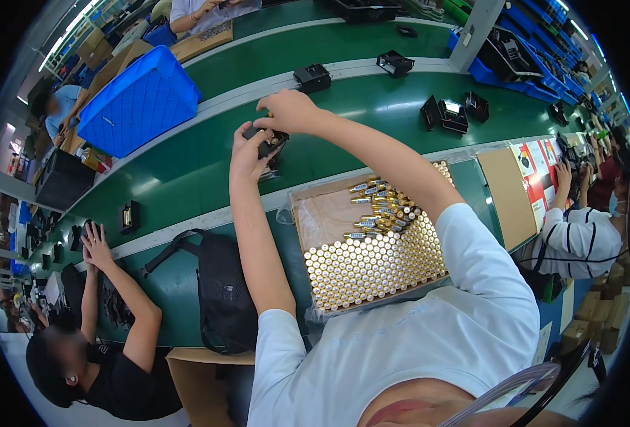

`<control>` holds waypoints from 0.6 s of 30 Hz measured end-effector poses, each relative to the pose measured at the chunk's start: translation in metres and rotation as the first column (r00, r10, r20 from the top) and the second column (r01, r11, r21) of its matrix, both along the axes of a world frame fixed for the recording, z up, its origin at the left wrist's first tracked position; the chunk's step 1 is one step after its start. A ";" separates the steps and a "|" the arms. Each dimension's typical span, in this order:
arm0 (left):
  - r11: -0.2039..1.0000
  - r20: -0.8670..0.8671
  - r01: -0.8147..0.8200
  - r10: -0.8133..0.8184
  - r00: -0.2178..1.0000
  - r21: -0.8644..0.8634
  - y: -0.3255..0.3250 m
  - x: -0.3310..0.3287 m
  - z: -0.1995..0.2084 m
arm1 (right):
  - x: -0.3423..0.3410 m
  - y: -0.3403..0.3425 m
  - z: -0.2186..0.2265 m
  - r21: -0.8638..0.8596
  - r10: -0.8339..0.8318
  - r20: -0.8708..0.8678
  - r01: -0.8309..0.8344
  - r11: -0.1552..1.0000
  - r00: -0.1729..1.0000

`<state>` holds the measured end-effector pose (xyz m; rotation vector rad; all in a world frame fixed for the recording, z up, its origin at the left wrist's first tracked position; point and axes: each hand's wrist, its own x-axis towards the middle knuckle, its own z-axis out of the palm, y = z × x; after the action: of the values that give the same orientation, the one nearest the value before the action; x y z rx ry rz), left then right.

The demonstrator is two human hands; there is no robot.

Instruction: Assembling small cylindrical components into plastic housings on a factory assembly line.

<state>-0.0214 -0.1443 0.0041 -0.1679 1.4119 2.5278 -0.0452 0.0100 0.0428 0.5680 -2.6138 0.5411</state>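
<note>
Black casing (275,147) over the green bench (180,196)
My left grip (245,154) clasps it; my right grip (294,112) bends over its top, whether pinching I cannot tell; should the left slacken, the casing could slip onto the bench.

the left hand (247,156) holds a black plastic housing (269,147), the right hand (290,112) over it; a shallow cardboard box (322,213) of cylindrical batteries (365,274) sits nearby.
</note>
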 end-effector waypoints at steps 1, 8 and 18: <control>1.000 -0.020 -0.004 0.003 1.000 -0.027 -0.001 0.001 0.000 | -0.001 -0.002 -0.001 0.003 0.002 0.027 -0.002 1.000 1.000; 0.969 -0.113 -0.087 0.062 0.992 -0.233 -0.010 0.003 -0.003 | -0.001 -0.004 0.002 -0.106 0.044 0.561 0.019 0.994 0.826; 0.537 -0.259 -0.201 -0.033 0.965 -0.819 -0.020 0.004 0.006 | 0.005 -0.006 -0.030 -0.516 0.325 0.751 0.205 0.832 0.575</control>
<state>-0.0171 -0.1646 0.0105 -0.0794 2.6977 1.6999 -0.0397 0.0040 0.0127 0.2040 -2.9756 1.9424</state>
